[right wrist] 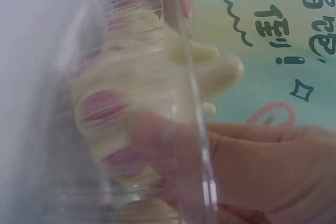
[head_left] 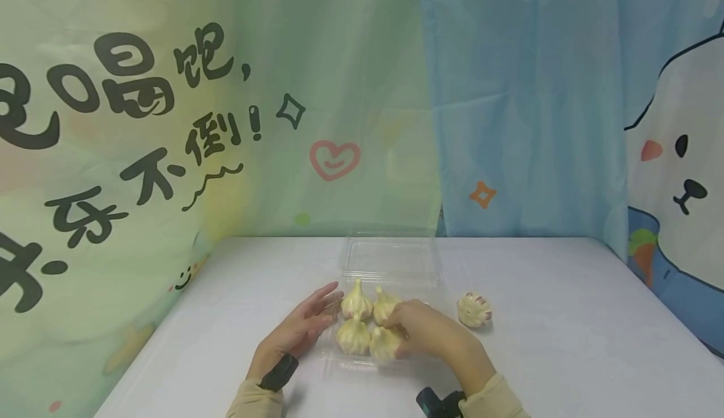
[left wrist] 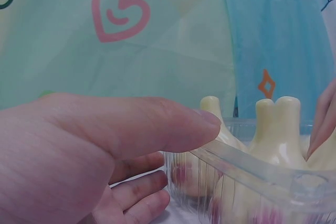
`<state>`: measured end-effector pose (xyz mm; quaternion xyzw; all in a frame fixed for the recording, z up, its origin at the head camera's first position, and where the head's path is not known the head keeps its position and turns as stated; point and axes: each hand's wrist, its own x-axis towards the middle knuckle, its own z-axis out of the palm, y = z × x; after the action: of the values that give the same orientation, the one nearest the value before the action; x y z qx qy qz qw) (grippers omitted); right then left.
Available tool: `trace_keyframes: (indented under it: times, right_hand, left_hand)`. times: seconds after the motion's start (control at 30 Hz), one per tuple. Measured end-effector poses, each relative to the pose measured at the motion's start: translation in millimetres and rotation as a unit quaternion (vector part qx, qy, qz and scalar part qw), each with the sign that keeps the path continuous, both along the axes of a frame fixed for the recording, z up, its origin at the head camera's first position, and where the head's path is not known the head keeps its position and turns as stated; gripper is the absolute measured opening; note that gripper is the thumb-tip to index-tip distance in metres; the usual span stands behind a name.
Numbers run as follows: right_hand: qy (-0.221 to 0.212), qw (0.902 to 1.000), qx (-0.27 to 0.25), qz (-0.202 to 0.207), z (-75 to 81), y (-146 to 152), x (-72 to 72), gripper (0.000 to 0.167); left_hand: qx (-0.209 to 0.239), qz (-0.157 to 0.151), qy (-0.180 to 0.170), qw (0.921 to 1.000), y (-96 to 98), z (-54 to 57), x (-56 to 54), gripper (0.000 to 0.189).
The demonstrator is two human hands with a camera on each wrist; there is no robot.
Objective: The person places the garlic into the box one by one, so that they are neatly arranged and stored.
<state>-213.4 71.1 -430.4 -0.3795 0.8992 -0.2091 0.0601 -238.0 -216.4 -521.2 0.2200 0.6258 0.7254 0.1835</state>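
A clear plastic clamshell box (head_left: 362, 364) stands on the table with several pale garlic bulbs inside, stems up. My right hand (head_left: 425, 330) reaches over its right side and grips the front right garlic bulb (head_left: 386, 344). Through the box wall in the right wrist view, the thumb lies against a purple-streaked bulb (right wrist: 105, 108). At the box's left side is my left hand (head_left: 301, 322), fingers extended; its thumb (left wrist: 178, 127) lies at the box rim (left wrist: 247, 162) in the left wrist view. One more garlic bulb (head_left: 474, 310) lies on its side outside, to the right.
The box's clear lid (head_left: 390, 258) is folded back toward the far table edge. A white table (head_left: 565, 342) carries everything. Printed curtains (head_left: 362, 91) hang behind it and at the left. Each wrist wears a black camera strap (head_left: 279, 373).
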Motion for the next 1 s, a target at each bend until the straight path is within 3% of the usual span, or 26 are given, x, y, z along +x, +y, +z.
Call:
trace_keyframes:
  times: [0.27,0.67,1.0]
  right_hand:
    - [-0.001,1.0000,0.003,-0.004,-2.9,1.5,-2.1,0.043]
    - [-0.050,0.9982,0.003,-0.033,-6.7,3.3,-2.7,0.038]
    - [-0.065,0.9975,-0.004,-0.028,-6.0,3.7,-3.2,0.029]
  left_hand:
    - [-0.005,0.010,-0.005,0.9999,0.8,0.6,0.5,0.071]
    - [-0.002,0.017,-0.011,0.9998,0.9,0.1,0.5,0.071]
    - [-0.003,0.015,-0.010,0.9998,0.2,-0.7,0.0,0.074]
